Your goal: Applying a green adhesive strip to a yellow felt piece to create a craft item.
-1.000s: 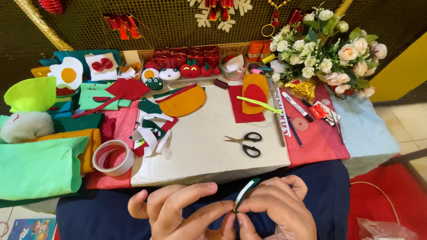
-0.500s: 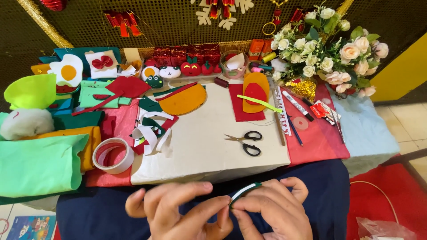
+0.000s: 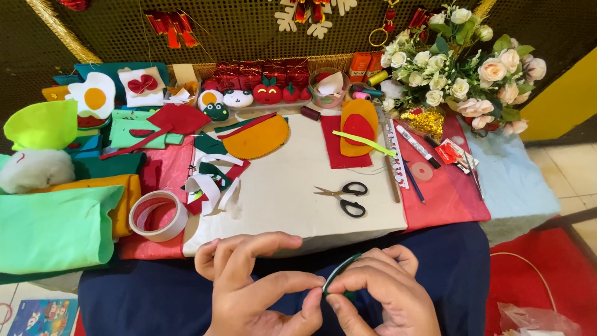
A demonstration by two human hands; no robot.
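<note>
Head view, compared against the two earlier frames. I see both hands low over the lap, below the near edge of the surface [image 3: 292, 205].

Change: the dark green felt strip [image 3: 341, 274], which a second ago stood up between the hands as a longer tilted sliver, now shows only as a short curved edge. The right hand [image 3: 379, 298] has curled more tightly round it; the left hand [image 3: 261, 286] has closed in so thumb and forefinger meet the strip at the same spot.

Fingers: left thumb and forefinger pinched shut on the strip's near end, other fingers spread loose. Right thumb and fingers also pinched on it, wrapped over most of its length.

My reading: the strip is being bent or rolled between the two pinches, not set down. I cannot tell whether it is folded or only curved.

Unmoved across frames: black-handled scissors [image 3: 344, 198], tape roll [image 3: 158, 215], orange felt oval [image 3: 256, 138].
</note>
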